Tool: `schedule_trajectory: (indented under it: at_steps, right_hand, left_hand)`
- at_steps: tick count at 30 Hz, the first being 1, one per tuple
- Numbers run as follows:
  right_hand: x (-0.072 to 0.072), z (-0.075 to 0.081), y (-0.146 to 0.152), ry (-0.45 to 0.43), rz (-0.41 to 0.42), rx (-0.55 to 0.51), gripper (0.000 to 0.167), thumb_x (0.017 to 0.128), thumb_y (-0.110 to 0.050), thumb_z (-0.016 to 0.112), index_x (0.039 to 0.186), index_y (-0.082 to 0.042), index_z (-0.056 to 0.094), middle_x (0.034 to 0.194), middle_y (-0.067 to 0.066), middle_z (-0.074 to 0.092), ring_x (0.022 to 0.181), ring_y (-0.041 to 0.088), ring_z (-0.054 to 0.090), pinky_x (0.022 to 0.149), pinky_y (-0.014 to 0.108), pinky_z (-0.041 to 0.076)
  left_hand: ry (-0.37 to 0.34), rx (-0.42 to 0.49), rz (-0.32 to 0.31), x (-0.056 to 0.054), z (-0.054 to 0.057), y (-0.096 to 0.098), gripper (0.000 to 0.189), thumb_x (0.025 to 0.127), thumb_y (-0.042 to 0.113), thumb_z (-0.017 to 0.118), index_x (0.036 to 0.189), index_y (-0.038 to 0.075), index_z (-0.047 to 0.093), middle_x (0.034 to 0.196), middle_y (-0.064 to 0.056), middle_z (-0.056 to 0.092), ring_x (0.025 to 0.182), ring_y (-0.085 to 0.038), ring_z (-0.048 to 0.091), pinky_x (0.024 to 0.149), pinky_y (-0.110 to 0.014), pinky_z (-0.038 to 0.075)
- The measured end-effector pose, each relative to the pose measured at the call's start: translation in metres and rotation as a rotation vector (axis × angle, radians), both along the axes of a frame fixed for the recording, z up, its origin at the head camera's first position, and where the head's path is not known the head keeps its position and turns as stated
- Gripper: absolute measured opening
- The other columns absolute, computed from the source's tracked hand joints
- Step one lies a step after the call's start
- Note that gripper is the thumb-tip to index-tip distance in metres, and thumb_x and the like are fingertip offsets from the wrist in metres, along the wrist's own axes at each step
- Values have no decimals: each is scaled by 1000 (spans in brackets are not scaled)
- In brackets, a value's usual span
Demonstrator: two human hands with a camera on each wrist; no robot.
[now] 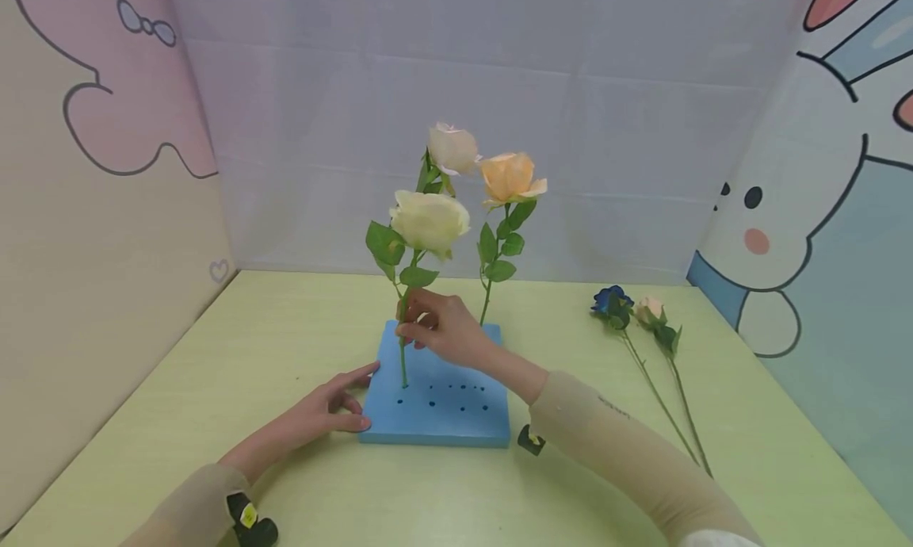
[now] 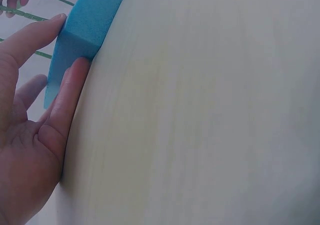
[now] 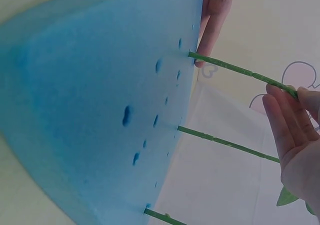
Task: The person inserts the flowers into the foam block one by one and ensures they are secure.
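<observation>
My right hand pinches the green stem of a cream-white rose between thumb and fingers. The lower end of that stem meets a hole in the blue foam block. Against the block's left side rests my left hand, its thumb at the front corner and its index finger stretched along the edge. Behind stand a pale pink rose and a peach rose. The right wrist view shows their stems also rising from the block; in the head view, the pale pink one's stem is hidden.
A blue rose and a small light-peach rose lie on the table to the right, stems toward the front. Several holes dot the block's top. A pale curtain hangs behind the table, with printed panels at both sides.
</observation>
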State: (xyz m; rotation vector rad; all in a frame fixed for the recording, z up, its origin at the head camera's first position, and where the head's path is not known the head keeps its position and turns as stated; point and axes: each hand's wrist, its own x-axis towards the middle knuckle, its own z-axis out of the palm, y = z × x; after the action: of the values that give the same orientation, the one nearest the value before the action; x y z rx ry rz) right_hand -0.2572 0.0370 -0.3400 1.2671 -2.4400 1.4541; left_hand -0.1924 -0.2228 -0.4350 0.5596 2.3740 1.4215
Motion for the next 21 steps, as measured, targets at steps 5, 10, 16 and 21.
schedule_trajectory:
  at_steps: [5,10,16,21]
  right_hand:
    - [-3,2,2,1,24,25,7,95,-13,65,98,-8,61,89,12,74,71,10,73,65,25,58]
    - [-2,9,4,-31,53,78,6,95,-12,65,98,-8,63,92,12,74,73,14,74,67,34,59]
    - [-1,10,4,-104,71,164,5,95,-13,65,98,-9,63,96,10,74,84,31,74,72,41,60]
    - [-1,11,3,-141,64,159,5,95,-12,65,97,-8,63,97,11,74,86,33,74,72,42,60]
  left_hand:
    - [-3,2,-3,0,2,1,82,89,25,72,157,22,26,156,-25,32,98,-16,58,82,-25,47]
    - [1,19,-19,-1,1,1,82,90,23,71,158,20,26,156,-26,31,97,-14,58,81,-25,47]
    - [-9,17,-15,-1,-1,0,82,90,24,72,158,20,25,155,-26,32,97,-12,59,81,-25,47]
    - [-19,2,-5,-1,-2,0,81,90,25,71,157,22,26,156,-23,33,97,-11,59,83,-25,46]
